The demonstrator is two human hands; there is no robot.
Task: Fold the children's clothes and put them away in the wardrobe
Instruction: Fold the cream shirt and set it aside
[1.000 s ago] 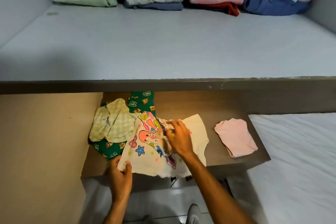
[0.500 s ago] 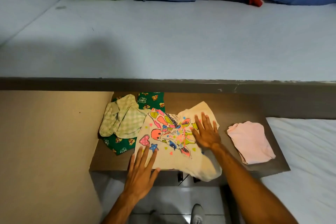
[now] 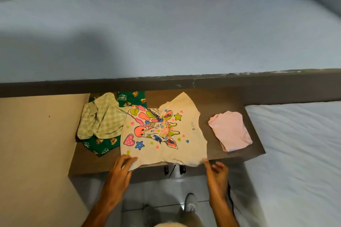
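- Lying flat on the table (image 3: 230,97), the cream printed T-shirt (image 3: 162,134) spreads just beyond both hands.
- Left hand (image 3: 120,169): grip pinching the hem corner.
- Right hand (image 3: 216,170): grip loose, fingertip touching the opposite corner.

left hand (image 3: 120,167) pinching, right hand (image 3: 217,170) open

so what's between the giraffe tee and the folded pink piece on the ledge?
Head view: only bare brown ledge between the giraffe tee and the folded pink piece; they lie apart.
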